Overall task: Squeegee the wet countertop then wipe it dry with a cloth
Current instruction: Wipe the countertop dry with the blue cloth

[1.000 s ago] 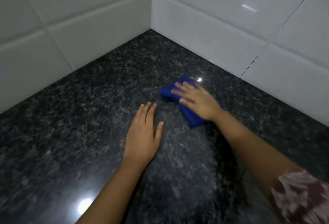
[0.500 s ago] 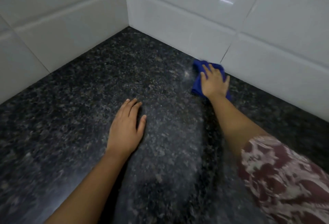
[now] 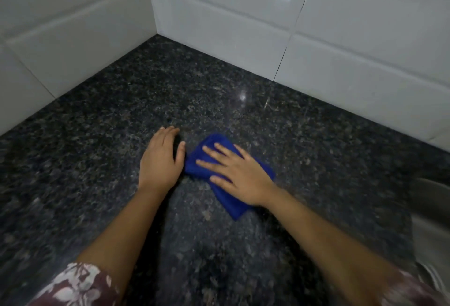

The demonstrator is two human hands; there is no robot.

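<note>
The person's right grip (image 3: 239, 176) presses a blue cloth (image 3: 230, 204) flat on the dark table (image 3: 121, 101).
The right grip is a bare hand, released, with straight, spread fingers lying on top of the folded cloth and curling round nothing. The cloth lies on the speckled stone near the middle of the view, well apart from the white tiled walls (image 3: 243, 13) that meet in a corner behind it. The left grip (image 3: 160, 159) is also released, palm down on the table with its fingers together. It is just beside the cloth's left edge, and the thumb tip is close to the blue fabric. A flowered sleeve (image 3: 78, 288) shows at the lower left.
</note>
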